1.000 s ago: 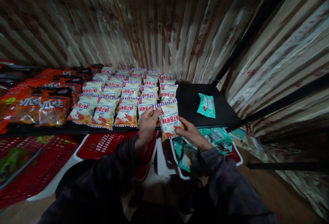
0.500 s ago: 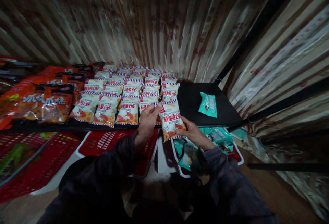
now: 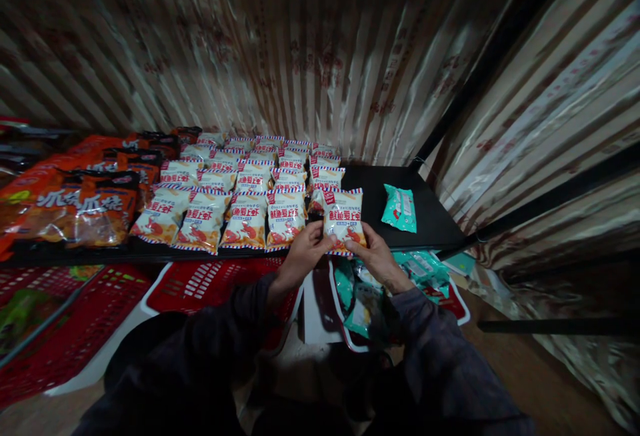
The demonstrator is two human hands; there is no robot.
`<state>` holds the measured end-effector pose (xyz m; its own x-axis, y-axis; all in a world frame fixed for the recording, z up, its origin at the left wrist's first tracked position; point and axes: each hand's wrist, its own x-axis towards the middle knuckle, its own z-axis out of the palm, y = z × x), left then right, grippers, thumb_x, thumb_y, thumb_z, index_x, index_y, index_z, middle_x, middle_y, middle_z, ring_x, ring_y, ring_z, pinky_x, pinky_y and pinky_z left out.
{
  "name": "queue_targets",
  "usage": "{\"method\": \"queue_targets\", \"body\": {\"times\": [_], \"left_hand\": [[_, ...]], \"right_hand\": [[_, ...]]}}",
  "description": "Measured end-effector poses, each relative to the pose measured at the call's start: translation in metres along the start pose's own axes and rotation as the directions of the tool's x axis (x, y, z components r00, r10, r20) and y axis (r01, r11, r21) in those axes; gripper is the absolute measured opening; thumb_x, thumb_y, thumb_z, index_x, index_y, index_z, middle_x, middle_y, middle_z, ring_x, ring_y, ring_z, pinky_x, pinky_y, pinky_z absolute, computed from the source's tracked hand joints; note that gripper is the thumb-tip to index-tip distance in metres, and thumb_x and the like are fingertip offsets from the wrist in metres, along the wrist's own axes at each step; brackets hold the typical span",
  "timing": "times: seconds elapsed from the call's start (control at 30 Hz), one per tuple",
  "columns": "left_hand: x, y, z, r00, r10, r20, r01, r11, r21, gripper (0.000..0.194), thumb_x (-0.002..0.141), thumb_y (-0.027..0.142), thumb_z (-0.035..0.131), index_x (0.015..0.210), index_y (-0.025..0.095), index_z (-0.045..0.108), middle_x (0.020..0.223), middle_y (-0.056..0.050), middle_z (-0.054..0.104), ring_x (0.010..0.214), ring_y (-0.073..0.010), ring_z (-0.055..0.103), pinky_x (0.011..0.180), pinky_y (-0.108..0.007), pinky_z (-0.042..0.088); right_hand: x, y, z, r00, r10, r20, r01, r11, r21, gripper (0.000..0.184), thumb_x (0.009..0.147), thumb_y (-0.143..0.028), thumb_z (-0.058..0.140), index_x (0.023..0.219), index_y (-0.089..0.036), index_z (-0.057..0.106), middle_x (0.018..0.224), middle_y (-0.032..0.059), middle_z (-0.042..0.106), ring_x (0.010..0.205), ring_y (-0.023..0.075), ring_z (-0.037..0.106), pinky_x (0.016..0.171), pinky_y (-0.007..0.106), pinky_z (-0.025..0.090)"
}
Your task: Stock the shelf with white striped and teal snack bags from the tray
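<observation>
Both hands grip one white and orange snack bag (image 3: pixel 343 215) by its lower corners, over the front edge of the black shelf (image 3: pixel 370 183). My left hand (image 3: pixel 306 249) pinches the lower left corner, thumb on the front. On the lower right corner, my right hand (image 3: pixel 376 253) is closed the same way. The bag faces me, slightly tilted, its blue-and-red striped top edge up. Just left of it lies a matching snack bag (image 3: pixel 285 217), at the front of several rows of the same kind.
Orange snack bags (image 3: pixel 105 206) fill the shelf's left part. A teal snack bag (image 3: pixel 399 208) lies alone on the right. Below stand a red basket (image 3: pixel 210 286) and another basket (image 3: pixel 463 303) holding teal bags. Black posts (image 3: pixel 460 103) and striped sheeting (image 3: pixel 300 56) border the shelf.
My left hand has moved from the held bag's upper left corner down to its lower left. The bag has shifted slightly right and up, uncovering the front bag beside it.
</observation>
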<state>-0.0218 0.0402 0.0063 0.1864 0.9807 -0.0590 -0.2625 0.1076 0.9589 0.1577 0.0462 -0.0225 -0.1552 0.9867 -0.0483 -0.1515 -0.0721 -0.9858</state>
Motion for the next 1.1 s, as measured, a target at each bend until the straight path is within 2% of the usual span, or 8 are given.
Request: {"method": "queue_targets", "body": {"times": [0.07, 0.2, 0.33, 0.43, 0.53, 0.7, 0.93, 1.1], "left_hand": [[0.001, -0.006, 0.0, 1.0, -0.002, 0.023, 0.002, 1.0, 0.003, 0.054, 0.063, 0.034, 0.084, 0.108, 0.014, 0.061, 0.101, -0.011, 0.073, 0.099, -0.0244, 0.069, 0.091, -0.039, 0.054], [0.003, -0.012, -0.002, 1.0, 0.017, -0.018, -0.017, 1.0, -0.008, 0.051, 0.063, 0.032, 0.084, 0.104, 0.015, 0.061, 0.098, -0.01, 0.075, 0.094, -0.0236, 0.071, 0.089, -0.039, 0.055], [0.004, -0.015, -0.004, 0.999, 0.015, -0.032, -0.016, 1.0, -0.011, 0.05, 0.064, 0.032, 0.083, 0.105, 0.015, 0.06, 0.099, -0.01, 0.075, 0.095, -0.024, 0.071, 0.091, -0.04, 0.054], [0.006, -0.017, -0.005, 0.999, 0.019, -0.051, -0.02, 1.0, -0.003, 0.051, 0.064, 0.032, 0.084, 0.105, 0.015, 0.059, 0.098, -0.01, 0.075, 0.097, -0.0245, 0.071, 0.093, -0.041, 0.053], [0.009, -0.021, -0.005, 0.998, 0.037, -0.042, -0.036, 0.999, 0.017, 0.05, 0.067, 0.032, 0.082, 0.108, 0.015, 0.058, 0.1, -0.011, 0.075, 0.097, -0.0244, 0.071, 0.093, -0.041, 0.054], [0.013, -0.026, -0.008, 0.995, 0.083, -0.049, -0.076, 0.99, 0.121, 0.057, 0.074, 0.027, 0.073, 0.125, 0.014, 0.051, 0.115, -0.015, 0.069, 0.101, -0.0237, 0.07, 0.094, -0.041, 0.054], [0.004, -0.026, -0.009, 0.972, 0.233, -0.015, -0.206, 0.886, 0.416, 0.067, 0.079, 0.022, 0.062, 0.143, 0.017, 0.042, 0.143, -0.017, 0.051, 0.13, -0.0302, 0.053, 0.111, -0.049, 0.043], [0.0, -0.03, -0.012, 0.969, 0.248, 0.012, -0.225, 0.859, 0.46, 0.062, 0.083, 0.023, 0.057, 0.143, 0.017, 0.043, 0.152, -0.018, 0.039, 0.124, -0.0303, 0.057, 0.103, -0.047, 0.052]], "right_hand": [[0.0, -0.001, 0.0, 1.0, -0.008, -0.013, 0.008, 1.0, -0.023, 0.064, 0.062, -0.041, 0.085, 0.119, -0.026, 0.059, 0.106, 0.0017, 0.072, 0.093, 0.0219, 0.067, 0.079, 0.033, 0.056], [-0.002, -0.004, -0.001, 1.0, -0.022, 0.014, 0.023, 0.998, -0.05, 0.065, 0.065, -0.042, 0.084, 0.122, -0.025, 0.058, 0.109, 0.0021, 0.072, 0.099, 0.0223, 0.067, 0.088, 0.036, 0.054], [-0.001, -0.003, -0.007, 0.999, -0.019, 0.028, 0.02, 1.0, -0.008, 0.057, 0.073, -0.051, 0.077, 0.121, -0.025, 0.06, 0.114, 0.0029, 0.072, 0.107, 0.0228, 0.066, 0.098, 0.038, 0.051], [0.002, 0.001, -0.009, 1.0, 0.006, 0.019, -0.007, 1.0, 0.022, 0.054, 0.075, -0.055, 0.074, 0.118, -0.025, 0.062, 0.112, 0.0029, 0.073, 0.106, 0.0237, 0.067, 0.099, 0.039, 0.051], [0.005, 0.001, -0.009, 1.0, 0.008, 0.0, -0.008, 1.0, 0.023, 0.055, 0.071, -0.052, 0.079, 0.116, -0.025, 0.063, 0.105, 0.0034, 0.076, 0.103, 0.0253, 0.068, 0.096, 0.04, 0.053], [0.014, -0.001, -0.004, 0.997, -0.017, -0.073, 0.02, 0.999, 0.041, 0.063, 0.065, -0.051, 0.082, 0.118, -0.025, 0.06, 0.097, 0.0022, 0.077, 0.092, 0.0252, 0.072, 0.091, 0.042, 0.056], [0.029, 0.003, 0.002, 0.984, -0.051, -0.17, 0.055, 0.998, 0.021, 0.074, 0.063, -0.055, 0.082, 0.125, -0.023, 0.058, 0.095, 0.0043, 0.077, 0.098, 0.0288, 0.071, 0.094, 0.047, 0.054], [0.038, 0.007, 0.008, 0.987, -0.079, -0.143, 0.078, 0.997, -0.017, 0.073, 0.063, -0.052, 0.082, 0.125, -0.022, 0.058, 0.099, 0.0047, 0.077, 0.1, 0.0284, 0.07, 0.096, 0.047, 0.054]]}}
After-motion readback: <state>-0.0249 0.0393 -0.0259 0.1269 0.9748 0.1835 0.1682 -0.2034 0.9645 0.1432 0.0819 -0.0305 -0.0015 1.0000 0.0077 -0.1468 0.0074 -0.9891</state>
